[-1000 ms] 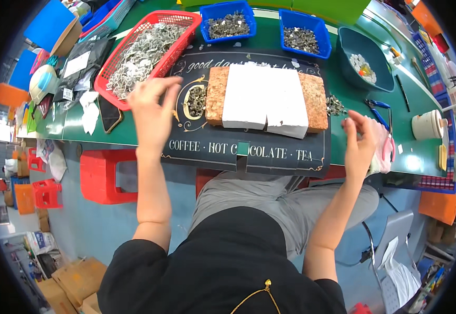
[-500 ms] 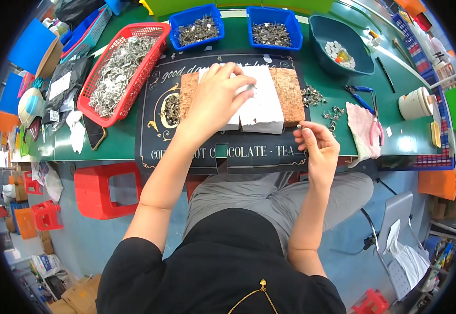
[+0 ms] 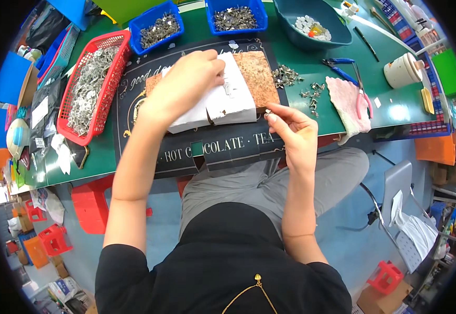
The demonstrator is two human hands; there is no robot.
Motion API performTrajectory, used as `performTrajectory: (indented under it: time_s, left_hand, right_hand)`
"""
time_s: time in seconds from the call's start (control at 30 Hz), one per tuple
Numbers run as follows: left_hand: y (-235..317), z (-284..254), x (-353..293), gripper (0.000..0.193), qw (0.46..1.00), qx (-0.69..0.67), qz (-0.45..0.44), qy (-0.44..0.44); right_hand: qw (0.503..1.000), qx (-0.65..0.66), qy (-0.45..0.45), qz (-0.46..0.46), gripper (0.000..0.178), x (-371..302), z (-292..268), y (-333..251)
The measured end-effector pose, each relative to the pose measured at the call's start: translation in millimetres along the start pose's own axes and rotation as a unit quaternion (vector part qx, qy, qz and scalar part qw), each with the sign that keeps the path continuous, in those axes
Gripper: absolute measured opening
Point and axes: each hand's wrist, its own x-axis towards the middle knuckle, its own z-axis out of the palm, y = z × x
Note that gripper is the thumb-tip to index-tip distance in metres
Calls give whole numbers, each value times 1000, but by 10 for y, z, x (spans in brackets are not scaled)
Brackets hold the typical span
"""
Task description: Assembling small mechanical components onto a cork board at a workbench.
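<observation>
My left hand (image 3: 188, 83) hangs over the left part of a white paper-covered block (image 3: 238, 109), its fingers curled together. Whatever is between those fingertips is hidden. The block sits on a brown cork board (image 3: 256, 76), and several tiny pieces lie on the paper. At the board's near right corner, my right hand (image 3: 296, 131) pinches a small silvery metal piece (image 3: 268, 112) between thumb and forefinger. Loose metal pieces lie in small piles (image 3: 286, 76) just right of the board.
A red basket (image 3: 64, 112) of metal parts stands left. Two blue trays (image 3: 180, 32) (image 3: 264, 21) with small parts are behind. At right are a teal bowl (image 3: 343, 39), blue pliers (image 3: 343, 63), pink pliers (image 3: 363, 102), a pink cloth (image 3: 343, 107) and a white canister (image 3: 399, 73).
The whole view has turned, so the table sits tilted. My left hand's fingers have drawn together and shifted left over the paper. My right hand keeps its pinch near the board's corner.
</observation>
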Motion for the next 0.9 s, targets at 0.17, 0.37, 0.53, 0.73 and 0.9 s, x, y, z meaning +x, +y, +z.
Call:
performTrajectory:
  time_s: [0.17,0.37,0.53,0.73,0.9]
  left_hand:
    - [-179,-47,101,9,993,-107,41,-42]
    - [-74,-10,-102,11,985,-142,-76,65]
    - [571,152,-680,7,764,-549,-258,220]
    - [841,324,-899,9,724,-582,-197,313]
    - [819,389,-953,12,763,-528,-154,340]
  right_hand:
    - [1000,3,-14,-27,24,-46,30,-31]
    - [996,17,64,-64,21,-147,192,-14]
    - [990,-28,19,-138,19,-248,523,-80]
    - [980,-60,-4,-191,21,-268,697,44]
    - [989,-32,12,-144,21,-318,772,26]
